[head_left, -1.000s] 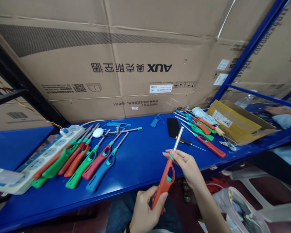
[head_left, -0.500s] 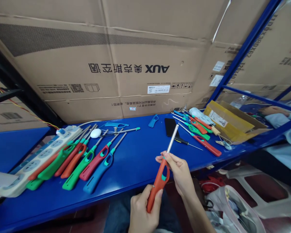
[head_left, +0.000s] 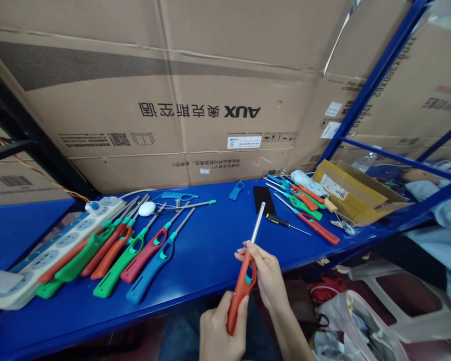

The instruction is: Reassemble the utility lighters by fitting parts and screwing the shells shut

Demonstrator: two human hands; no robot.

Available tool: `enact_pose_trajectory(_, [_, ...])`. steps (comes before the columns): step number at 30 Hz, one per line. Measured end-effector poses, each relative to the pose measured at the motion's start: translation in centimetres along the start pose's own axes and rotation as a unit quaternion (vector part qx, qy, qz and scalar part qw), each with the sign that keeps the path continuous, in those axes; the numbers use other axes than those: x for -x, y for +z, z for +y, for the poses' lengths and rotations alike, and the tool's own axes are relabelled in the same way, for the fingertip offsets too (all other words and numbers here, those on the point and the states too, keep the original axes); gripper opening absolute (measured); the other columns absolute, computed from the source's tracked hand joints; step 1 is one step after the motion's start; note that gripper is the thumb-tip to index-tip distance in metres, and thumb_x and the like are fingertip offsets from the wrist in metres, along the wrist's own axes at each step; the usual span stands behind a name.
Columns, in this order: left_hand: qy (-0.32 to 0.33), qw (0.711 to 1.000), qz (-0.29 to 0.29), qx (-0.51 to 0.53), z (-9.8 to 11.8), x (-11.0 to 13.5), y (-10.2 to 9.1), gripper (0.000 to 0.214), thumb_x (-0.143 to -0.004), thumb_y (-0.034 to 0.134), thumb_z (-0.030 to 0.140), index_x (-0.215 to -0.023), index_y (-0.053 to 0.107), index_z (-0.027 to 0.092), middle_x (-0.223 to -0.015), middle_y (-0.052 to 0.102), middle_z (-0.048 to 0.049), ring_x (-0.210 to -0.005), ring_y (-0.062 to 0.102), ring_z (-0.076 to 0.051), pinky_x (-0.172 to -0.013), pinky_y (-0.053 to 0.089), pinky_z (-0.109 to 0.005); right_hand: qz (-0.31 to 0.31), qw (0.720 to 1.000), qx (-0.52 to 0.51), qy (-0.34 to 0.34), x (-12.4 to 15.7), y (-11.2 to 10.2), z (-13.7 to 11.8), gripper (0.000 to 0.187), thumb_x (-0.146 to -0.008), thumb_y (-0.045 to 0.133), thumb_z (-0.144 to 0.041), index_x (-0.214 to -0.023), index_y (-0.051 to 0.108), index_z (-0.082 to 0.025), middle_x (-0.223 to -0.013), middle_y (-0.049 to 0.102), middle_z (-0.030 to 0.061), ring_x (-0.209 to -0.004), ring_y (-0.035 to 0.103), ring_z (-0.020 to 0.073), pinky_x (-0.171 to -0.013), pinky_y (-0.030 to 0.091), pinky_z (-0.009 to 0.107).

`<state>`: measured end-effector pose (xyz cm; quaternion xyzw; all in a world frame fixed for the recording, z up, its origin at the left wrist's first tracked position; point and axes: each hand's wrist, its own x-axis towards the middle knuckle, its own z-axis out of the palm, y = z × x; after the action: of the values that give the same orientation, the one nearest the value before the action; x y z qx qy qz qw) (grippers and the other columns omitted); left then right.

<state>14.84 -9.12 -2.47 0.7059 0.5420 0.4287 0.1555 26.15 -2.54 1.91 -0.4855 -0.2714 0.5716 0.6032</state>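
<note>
I hold an orange long-neck lighter [head_left: 241, 288] in both hands, its metal tube [head_left: 257, 222] pointing up and away over the blue shelf [head_left: 210, 250]. My left hand [head_left: 220, 333] wraps the lower handle. My right hand [head_left: 265, 273] pinches the lighter where handle meets tube. A row of several finished lighters [head_left: 131, 250] in green, orange, red and blue lies to the left on the shelf.
A white power strip [head_left: 56, 240] lies at far left. A black phone [head_left: 263, 199], a screwdriver [head_left: 285, 223] and more lighters [head_left: 304, 203] lie right of centre. A yellow cardboard box [head_left: 355, 193] sits at right. Another person's sleeve [head_left: 439, 200] shows at far right. Large cartons stand behind.
Both hands with the orange lighter have drifted left and slightly closer to me; the tube now points more upright. The view has shifted a little.
</note>
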Motion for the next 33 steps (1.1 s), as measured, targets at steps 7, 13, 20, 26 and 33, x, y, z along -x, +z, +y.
enact_pose_trajectory(7, [0.027, 0.997, 0.011, -0.074, -1.6, -0.1, 0.5, 0.02, -0.092, 0.047, 0.036, -0.084, 0.058, 0.021, -0.047, 0.059, 0.0026, -0.036, 0.057, -0.014, -0.04, 0.033, -0.024, -0.014, 1.0, 0.005, 0.003, -0.7, -0.1, 0.6, 0.043, -0.068, 0.074, -0.051, -0.088, 0.073, -0.012, -0.08, 0.073, 0.0077, -0.079, 0.071, 0.0246, -0.083, 0.054, 0.035])
enact_pose_trajectory(13, [-0.019, 0.989, -0.147, -0.012, -2.3, -3.5, -2.3, 0.033, -0.093, 0.042, 0.04, -0.071, 0.058, 0.021, -0.051, 0.055, 0.0027, -0.042, 0.052, -0.01, -0.047, 0.032, -0.021, -0.056, 0.992, 0.114, 0.003, -2.4, -1.9, 0.2, 0.051, -0.067, 0.069, -0.06, -0.082, 0.075, -0.011, -0.076, 0.074, 0.0107, -0.07, 0.071, 0.0237, -0.073, 0.056, 0.034])
enact_pose_trajectory(20, [-0.099, 0.97, -0.219, 0.031, -4.5, -7.4, -6.4, 0.044, -0.09, 0.042, 0.051, -0.069, 0.062, 0.017, -0.055, 0.051, 0.0025, -0.051, 0.044, -0.01, -0.051, 0.031, -0.02, 0.045, 0.979, 0.165, -0.111, -5.2, -6.8, -1.3, 0.062, -0.076, 0.057, -0.065, -0.112, 0.063, -0.015, -0.076, 0.074, 0.0095, -0.065, 0.07, 0.0211, -0.067, 0.056, 0.035])
enact_pose_trajectory(26, [-0.154, 0.947, -0.277, 0.058, -6.5, -8.6, -7.4, 0.05, -0.086, 0.042, 0.057, -0.064, 0.06, 0.016, -0.047, 0.046, 0.0041, -0.046, 0.045, -0.011, -0.049, 0.033, -0.02, 0.159, 0.875, 0.364, -0.277, -8.8, -11.4, -2.5, 0.05, -0.076, 0.059, -0.056, -0.108, 0.057, -0.018, -0.099, 0.07, 0.0127, -0.095, 0.065, 0.0257, -0.084, 0.051, 0.043])
enact_pose_trajectory(33, [-0.109, 0.966, -0.236, -0.009, -7.9, -12.7, -7.7, 0.05, -0.09, 0.033, 0.053, -0.074, 0.067, 0.019, -0.065, 0.067, -0.0012, -0.053, 0.057, -0.015, -0.058, 0.042, -0.023, 0.123, 0.728, 0.582, -0.341, -12.9, -11.7, -1.4, 0.043, -0.083, 0.049, -0.05, -0.106, 0.058, -0.016, -0.099, 0.065, 0.0143, -0.094, 0.057, 0.0298, -0.081, 0.045, 0.044])
